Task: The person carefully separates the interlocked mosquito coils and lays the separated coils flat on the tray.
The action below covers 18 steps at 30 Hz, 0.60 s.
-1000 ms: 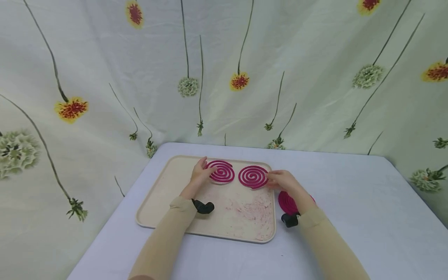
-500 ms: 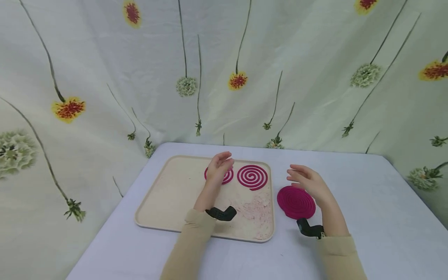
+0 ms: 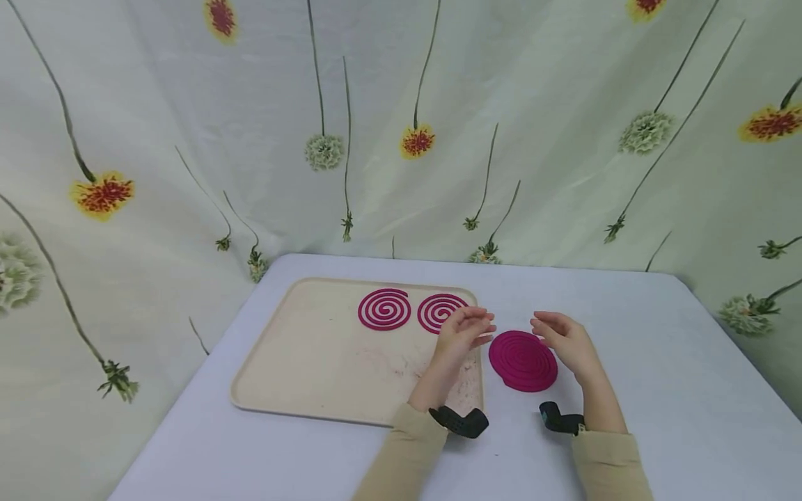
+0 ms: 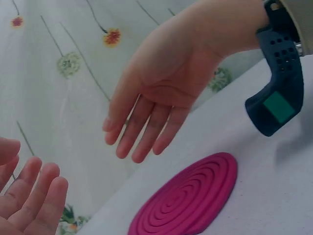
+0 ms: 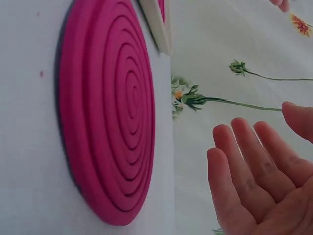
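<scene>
A stack of magenta spiral coils [image 3: 523,360] lies on the table right of the tray; the right wrist view shows the stack [image 5: 110,112] close up. Above its left side hovers the left hand [image 3: 460,337], fingers loosely extended, holding nothing, over the tray's right edge. The right hand [image 3: 570,344] is just beyond the stack's right side, fingers relaxed and empty, also seen as a hand [image 5: 269,181] with spread fingers. Two single spirals lie on the tray: one spiral [image 3: 384,309] in full view, the other spiral [image 3: 435,312] partly hidden behind the left hand.
The beige tray [image 3: 301,348] has pinkish smears on its right part. A white-covered table [image 3: 651,348] carries everything, and a flower-printed cloth [image 3: 551,139] hangs behind it. Each wrist wears a black strapped device.
The left hand has left the left spiral and moved right toward the stack. The right hand has let go of the right spiral and drawn back to the right, uncovering the stack.
</scene>
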Available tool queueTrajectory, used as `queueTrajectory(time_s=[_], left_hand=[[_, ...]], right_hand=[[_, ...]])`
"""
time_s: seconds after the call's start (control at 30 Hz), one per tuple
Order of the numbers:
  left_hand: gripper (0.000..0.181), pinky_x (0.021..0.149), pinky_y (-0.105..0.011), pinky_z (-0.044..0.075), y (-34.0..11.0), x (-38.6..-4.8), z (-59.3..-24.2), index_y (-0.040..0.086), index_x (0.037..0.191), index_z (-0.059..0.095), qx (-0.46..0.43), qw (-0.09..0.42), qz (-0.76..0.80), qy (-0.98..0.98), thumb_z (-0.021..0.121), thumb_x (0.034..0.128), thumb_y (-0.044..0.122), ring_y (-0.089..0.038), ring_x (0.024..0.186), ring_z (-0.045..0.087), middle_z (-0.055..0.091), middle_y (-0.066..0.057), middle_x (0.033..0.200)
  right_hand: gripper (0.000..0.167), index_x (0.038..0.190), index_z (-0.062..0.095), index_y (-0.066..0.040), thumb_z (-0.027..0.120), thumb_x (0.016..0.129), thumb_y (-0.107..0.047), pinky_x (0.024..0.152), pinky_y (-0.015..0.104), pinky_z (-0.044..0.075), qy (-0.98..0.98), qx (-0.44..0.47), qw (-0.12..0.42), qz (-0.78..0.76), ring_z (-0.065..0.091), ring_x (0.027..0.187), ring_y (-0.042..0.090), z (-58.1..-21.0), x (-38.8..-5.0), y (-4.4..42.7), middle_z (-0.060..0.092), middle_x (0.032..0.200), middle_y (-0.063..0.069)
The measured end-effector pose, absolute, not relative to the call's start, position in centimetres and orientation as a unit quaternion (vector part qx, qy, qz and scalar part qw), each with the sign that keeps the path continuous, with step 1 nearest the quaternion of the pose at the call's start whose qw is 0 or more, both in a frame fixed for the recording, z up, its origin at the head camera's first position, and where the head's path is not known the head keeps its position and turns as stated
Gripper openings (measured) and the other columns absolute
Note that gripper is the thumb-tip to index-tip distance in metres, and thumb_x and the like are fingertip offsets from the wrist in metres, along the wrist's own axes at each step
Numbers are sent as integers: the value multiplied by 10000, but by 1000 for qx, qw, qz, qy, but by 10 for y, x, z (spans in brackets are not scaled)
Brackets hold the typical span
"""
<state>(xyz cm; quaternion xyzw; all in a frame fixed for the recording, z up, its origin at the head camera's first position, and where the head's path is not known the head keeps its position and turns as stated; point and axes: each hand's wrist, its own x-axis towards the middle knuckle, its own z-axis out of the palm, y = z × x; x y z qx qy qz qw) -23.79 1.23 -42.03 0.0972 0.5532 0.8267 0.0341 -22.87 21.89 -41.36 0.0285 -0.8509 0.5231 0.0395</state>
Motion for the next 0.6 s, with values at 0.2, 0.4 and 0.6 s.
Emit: queueTrajectory(time_s=[0.2, 0.4, 0.6], left_hand=[[346, 832, -350, 533, 35, -232, -436, -64, 1203, 498, 91, 53, 813, 573, 588, 872, -16, -309, 1035, 608, 598, -179, 1151], [456, 881, -277, 491, 45, -227, -445, -56, 1292, 449, 102, 77, 784, 608, 599, 872, 41, -311, 1150, 535, 512, -225, 1290], [530, 1023, -355, 391, 49, -225, -450, -48, 1342, 390, 89, 88, 750, 649, 616, 873, 54, -366, 1269, 415, 431, -261, 1358]], right_hand=[[473, 1278, 494, 68, 535, 957, -276, 871, 382, 513, -859, 2, 45, 511, 569, 1064, 333, -427, -230, 225, 577, 1179, 266], [450, 1288, 492, 52, 517, 963, -257, 936, 440, 466, -853, -43, 37, 519, 506, 1148, 359, -435, -229, 230, 526, 1255, 266], [471, 1292, 482, 55, 516, 960, -277, 944, 448, 459, -847, -61, 26, 528, 493, 1145, 367, -439, -231, 230, 494, 1281, 271]])
